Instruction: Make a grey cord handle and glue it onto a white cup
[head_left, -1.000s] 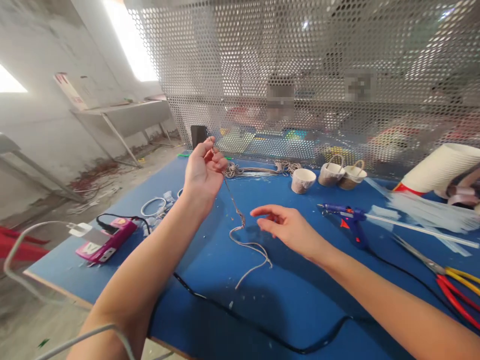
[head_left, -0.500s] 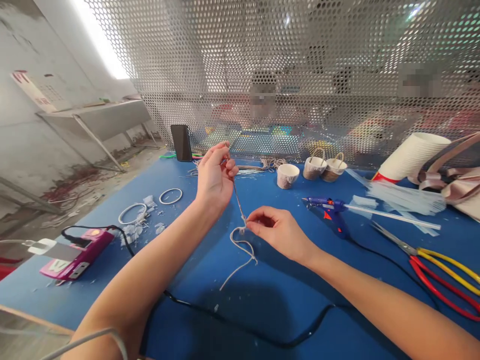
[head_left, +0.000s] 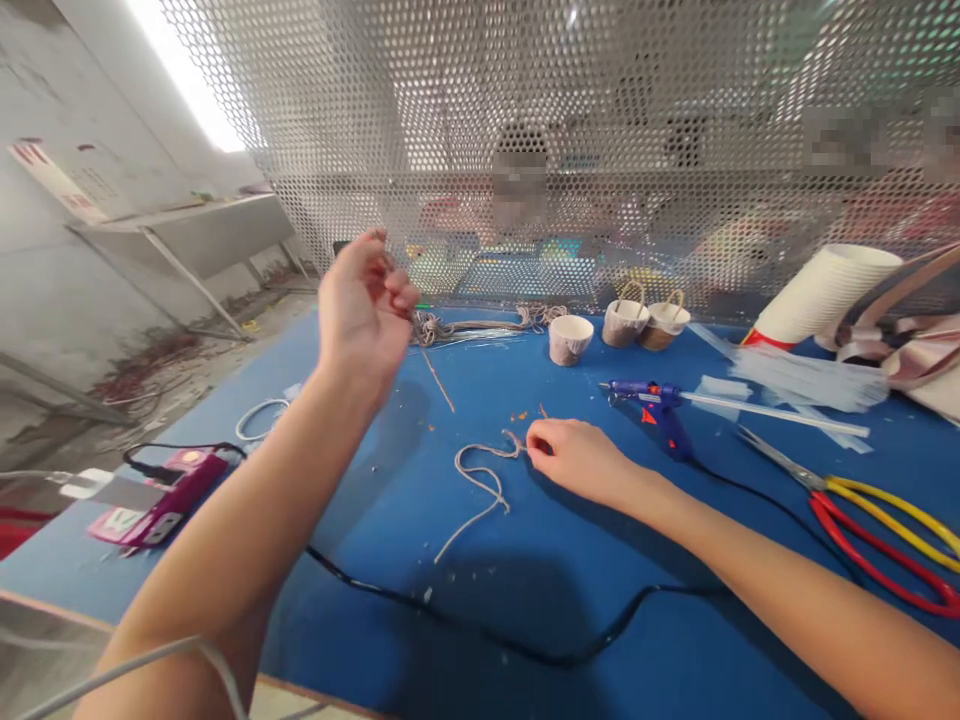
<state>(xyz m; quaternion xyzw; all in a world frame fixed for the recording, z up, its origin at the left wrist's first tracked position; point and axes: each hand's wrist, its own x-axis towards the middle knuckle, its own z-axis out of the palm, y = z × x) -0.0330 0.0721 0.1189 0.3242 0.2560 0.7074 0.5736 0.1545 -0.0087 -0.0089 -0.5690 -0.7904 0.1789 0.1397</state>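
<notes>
My left hand (head_left: 367,315) is raised over the back left of the blue table, its fingers curled; a thin brown strand (head_left: 439,381) hangs below it, its upper end hidden by the fingers. My right hand (head_left: 574,455) rests low near the middle, thumb and forefinger pinched on the end of a pale cord (head_left: 480,470). This cord lies in loose curves to the left of that hand. Small orange-brown bits lie just behind the fingertips. Behind both hands is a bundle of cords (head_left: 480,326).
White-lined cups (head_left: 571,341) stand at the back. A blue glue gun (head_left: 664,410), scissors (head_left: 817,485), clear strips (head_left: 817,375) and stacked paper cups (head_left: 832,295) are at the right. A pink power strip (head_left: 161,500) lies left; its black cable crosses the front. Perforated metal rises behind.
My left hand has moved left and up, away from the pale cord. My right hand has shifted slightly right and lower. The brown strand no longer stretches between the hands.
</notes>
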